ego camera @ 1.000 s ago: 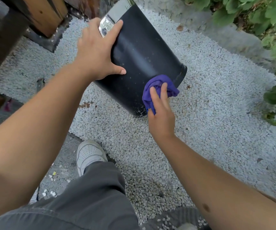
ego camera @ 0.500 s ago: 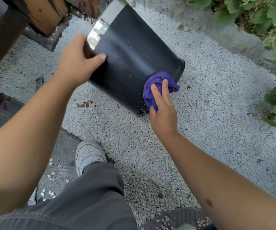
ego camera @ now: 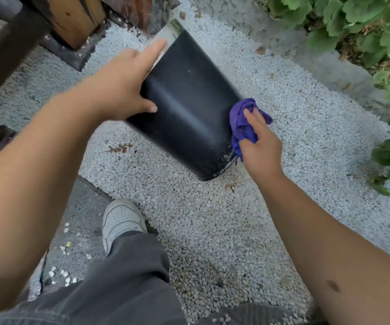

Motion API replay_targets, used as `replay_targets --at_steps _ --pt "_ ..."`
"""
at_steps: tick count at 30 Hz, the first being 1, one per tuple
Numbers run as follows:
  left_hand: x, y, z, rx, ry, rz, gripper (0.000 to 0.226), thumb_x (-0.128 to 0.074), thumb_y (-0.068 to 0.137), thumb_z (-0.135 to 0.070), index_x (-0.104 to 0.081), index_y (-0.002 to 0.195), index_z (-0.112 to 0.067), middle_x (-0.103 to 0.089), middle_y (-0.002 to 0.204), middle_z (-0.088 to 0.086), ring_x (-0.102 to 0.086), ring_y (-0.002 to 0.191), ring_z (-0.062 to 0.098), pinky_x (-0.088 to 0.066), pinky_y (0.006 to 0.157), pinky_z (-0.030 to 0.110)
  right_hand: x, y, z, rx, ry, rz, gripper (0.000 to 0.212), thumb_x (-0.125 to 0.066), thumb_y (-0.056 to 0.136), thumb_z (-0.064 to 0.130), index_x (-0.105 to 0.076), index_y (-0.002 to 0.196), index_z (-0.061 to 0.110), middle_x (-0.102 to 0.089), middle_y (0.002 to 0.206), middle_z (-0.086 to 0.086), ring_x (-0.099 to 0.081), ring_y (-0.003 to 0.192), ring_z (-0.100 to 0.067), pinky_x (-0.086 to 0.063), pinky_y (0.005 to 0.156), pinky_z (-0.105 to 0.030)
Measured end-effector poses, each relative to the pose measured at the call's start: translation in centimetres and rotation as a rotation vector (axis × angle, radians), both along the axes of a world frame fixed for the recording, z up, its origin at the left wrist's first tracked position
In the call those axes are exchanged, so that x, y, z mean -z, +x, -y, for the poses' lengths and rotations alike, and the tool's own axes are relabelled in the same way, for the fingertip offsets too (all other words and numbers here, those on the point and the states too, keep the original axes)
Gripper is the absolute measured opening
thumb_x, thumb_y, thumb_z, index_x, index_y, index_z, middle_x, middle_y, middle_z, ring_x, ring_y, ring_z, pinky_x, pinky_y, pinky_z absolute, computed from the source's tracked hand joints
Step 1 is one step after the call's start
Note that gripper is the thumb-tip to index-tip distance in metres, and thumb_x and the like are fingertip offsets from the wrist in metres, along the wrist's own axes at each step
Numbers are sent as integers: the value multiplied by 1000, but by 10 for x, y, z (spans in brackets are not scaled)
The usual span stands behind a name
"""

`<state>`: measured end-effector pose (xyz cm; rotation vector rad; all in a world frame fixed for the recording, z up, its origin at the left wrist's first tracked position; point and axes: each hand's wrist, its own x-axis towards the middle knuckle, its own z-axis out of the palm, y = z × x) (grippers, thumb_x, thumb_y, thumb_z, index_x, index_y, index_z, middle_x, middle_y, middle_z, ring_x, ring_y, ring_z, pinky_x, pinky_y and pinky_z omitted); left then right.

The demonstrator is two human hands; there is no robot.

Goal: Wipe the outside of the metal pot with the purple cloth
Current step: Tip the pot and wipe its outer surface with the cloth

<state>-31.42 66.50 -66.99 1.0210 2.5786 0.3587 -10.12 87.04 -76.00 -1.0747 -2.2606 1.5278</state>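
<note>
Right hand (ego camera: 260, 146) grip clenched on crumpled purple cloth (ego camera: 243, 123), pressed against base edge of tilted black metal pot (ego camera: 189, 109), frame centre, on white gravel (ego camera: 212, 219). Left hand (ego camera: 123, 87) grip spread, steadying wall. Advice: brace firmly, wipe around base.

The person is wearing loose dark grey trousers (ego camera: 109, 289) with a visible stitched seam running along the leg. A white low-top sneaker (ego camera: 121, 221), its toe dotted with small perforations, is showing below the trouser cuff. Both forearms are showing bare, with no sleeves, watch or rings.
</note>
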Motion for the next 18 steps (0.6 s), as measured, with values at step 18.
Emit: replay_targets --at_steps 18 --pt "-9 44 3 269 -43 -236 91 -88 71 -16 -42 147 -35 -8 165 -7 -33 90 34 -48 86 60 -3 3 -25 101 -182 71 54 -53 89 3 -55 135 31 -61 123 9 -62 103 -7 -51 96 -31"
